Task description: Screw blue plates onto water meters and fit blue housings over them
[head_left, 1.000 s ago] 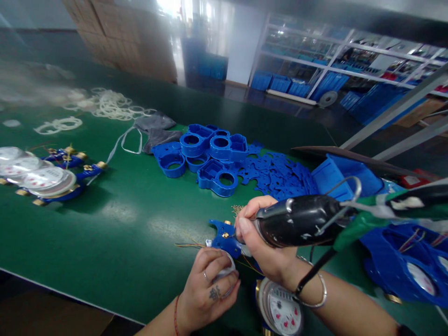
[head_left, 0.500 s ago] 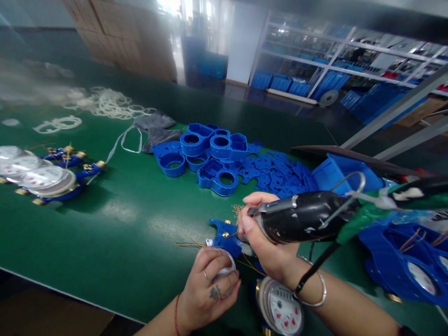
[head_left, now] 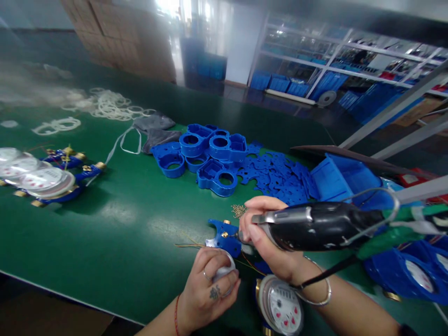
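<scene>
Head view: left hand (head_left: 210,291) fingers clenched on a white-capped meter (head_left: 224,273); right hand (head_left: 269,242) at 2 o'clock grips a black screwdriver (head_left: 315,228) touching the blue bracket (head_left: 224,237).

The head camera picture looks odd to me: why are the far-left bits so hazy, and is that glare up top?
Head view: the white rings and the far left of the green table smear into blur; a blown-out window glare sits top centre; the shelving bends with lens distortion; the left hand, right hand and black power screwdriver are fairly sharp.
</scene>
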The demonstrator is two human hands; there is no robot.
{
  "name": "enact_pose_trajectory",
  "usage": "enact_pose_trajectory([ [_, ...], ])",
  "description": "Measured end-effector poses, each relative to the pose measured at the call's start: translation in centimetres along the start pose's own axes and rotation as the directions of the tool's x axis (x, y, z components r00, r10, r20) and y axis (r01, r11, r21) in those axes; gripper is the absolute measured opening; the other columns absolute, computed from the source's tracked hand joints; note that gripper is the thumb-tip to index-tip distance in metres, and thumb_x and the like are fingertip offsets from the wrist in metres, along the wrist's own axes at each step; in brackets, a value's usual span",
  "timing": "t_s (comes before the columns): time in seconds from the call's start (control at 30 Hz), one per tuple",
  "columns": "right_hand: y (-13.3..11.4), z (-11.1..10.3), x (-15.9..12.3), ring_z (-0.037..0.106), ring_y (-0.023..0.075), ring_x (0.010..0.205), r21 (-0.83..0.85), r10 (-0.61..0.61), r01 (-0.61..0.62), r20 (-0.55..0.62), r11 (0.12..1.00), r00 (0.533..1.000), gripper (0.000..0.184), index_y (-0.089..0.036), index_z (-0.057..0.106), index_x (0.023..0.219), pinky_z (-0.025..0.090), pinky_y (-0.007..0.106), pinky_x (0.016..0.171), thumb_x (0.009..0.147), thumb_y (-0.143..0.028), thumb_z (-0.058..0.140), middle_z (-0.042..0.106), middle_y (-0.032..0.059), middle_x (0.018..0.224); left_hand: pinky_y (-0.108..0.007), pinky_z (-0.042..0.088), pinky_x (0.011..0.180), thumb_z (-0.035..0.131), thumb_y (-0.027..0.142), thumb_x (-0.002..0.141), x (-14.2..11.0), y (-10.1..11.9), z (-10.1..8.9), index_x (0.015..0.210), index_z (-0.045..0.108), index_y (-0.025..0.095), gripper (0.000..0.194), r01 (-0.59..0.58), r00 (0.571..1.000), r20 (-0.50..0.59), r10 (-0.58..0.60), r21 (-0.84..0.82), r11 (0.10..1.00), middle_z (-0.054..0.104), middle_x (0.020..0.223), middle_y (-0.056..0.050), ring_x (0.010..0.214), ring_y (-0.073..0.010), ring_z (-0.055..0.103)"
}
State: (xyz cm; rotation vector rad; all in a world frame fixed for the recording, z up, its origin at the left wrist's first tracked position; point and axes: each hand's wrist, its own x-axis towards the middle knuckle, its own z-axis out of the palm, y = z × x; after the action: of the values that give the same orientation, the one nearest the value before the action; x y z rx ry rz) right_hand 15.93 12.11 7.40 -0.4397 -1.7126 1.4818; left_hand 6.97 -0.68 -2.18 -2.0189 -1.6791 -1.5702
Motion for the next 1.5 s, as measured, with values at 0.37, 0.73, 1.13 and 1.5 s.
enact_pose_trajectory([
  [0.37, 0.8, -6.7, 1.8, 0.049, 0.0101, 0.05, 0.005, -0.277, 0.323, -0.502, 0.946, 0.819, 0.01, -0.021, 0.059, 0.081, 0.043, 0.026, 0.055, 0.073, -0.019, 0.064, 0.052, -0.0062, 0.056, -0.034, 0.053, 0.077, 0.064, 0.005, 0.077, -0.1, 0.2, 0.4, 0.087, 0.066, 0.016, 0.015, 0.014, 0.999, -0.038, -0.014, -0.016, 1.0, 0.061, 0.085, -0.006, 0.086, -0.0194, 0.059],
  [0.73, 6.4, -7.6, 1.5, 0.053, 0.0106, 0.054, 0.065, -0.141, 0.204, -0.524, 0.977, 0.84, 0.01, -0.02, 0.057, 0.085, 0.045, 0.028, 0.059, 0.078, -0.02, 0.065, 0.055, -0.006, 0.06, -0.034, 0.058, 0.074, 0.078, 0.014, 0.067, -2.0, 0.5, 1.2, 0.086, 0.066, 0.022, 0.024, -0.043, 0.999, 0.009, 0.042, 0.124, 0.991, 0.064, 0.078, -0.002, 0.077, -0.019, 0.064],
  [1.13, 7.2, -7.9, 1.6, 0.053, 0.011, 0.051, 0.058, -0.153, 0.22, -0.548, 0.974, 0.823, 0.01, -0.021, 0.06, 0.083, 0.046, 0.028, 0.057, 0.076, -0.022, 0.067, 0.055, -0.0058, 0.057, -0.033, 0.059, 0.076, 0.077, 0.017, 0.071, -1.8, 0.5, 1.1, 0.087, 0.066, 0.023, 0.02, -0.096, 0.995, 0.044, 0.09, 0.18, 0.979, 0.063, 0.079, 0.0, 0.078, -0.0172, 0.064],
  [1.5, 3.9, -7.8, 1.6, 0.05, 0.0095, 0.048, 0.179, -0.106, 0.253, -0.58, 0.951, 0.808, 0.012, -0.02, 0.06, 0.079, 0.045, 0.026, 0.054, 0.07, -0.024, 0.068, 0.054, -0.0063, 0.054, -0.034, 0.054, 0.083, 0.067, 0.022, 0.084, -2.2, -0.1, 1.2, 0.093, 0.066, 0.022, 0.009, -0.134, 0.99, 0.059, 0.127, 0.142, 0.981, 0.062, 0.086, -0.003, 0.087, -0.0192, 0.063],
])
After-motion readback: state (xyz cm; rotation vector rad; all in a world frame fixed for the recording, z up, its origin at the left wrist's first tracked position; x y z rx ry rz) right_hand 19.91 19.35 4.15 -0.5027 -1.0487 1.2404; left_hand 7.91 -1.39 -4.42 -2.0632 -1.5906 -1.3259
